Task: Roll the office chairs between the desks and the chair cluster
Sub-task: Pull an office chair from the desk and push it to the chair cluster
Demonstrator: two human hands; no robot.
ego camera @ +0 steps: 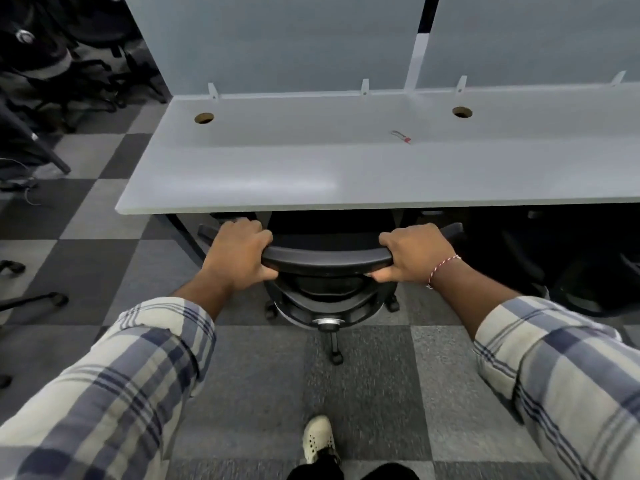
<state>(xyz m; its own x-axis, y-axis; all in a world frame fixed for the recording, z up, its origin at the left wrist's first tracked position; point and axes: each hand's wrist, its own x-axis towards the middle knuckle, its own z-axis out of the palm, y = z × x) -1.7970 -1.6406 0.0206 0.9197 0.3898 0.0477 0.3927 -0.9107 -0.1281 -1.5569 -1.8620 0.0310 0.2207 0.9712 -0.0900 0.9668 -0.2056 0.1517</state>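
Note:
A black office chair (327, 259) stands right in front of me, its seat tucked under the white desk (311, 168). My left hand (239, 254) grips the left end of the chair's top backrest rail, fingers over the front and thumb beneath. My right hand (412, 252) grips the right end of the same rail the same way. The chair's base and castors (335, 356) show below the backrest on the carpet. A cluster of dark office chairs (65, 57) stands at the far left beyond the desk end.
Grey partition panels (277, 39) rise behind the desk. A small red and white object (401, 136) lies on the desktop between two cable holes. Another dark chair (554, 258) sits under the desk at right. Chair legs (31, 299) reach in from the left. My shoe (317, 438) is on the checkered carpet.

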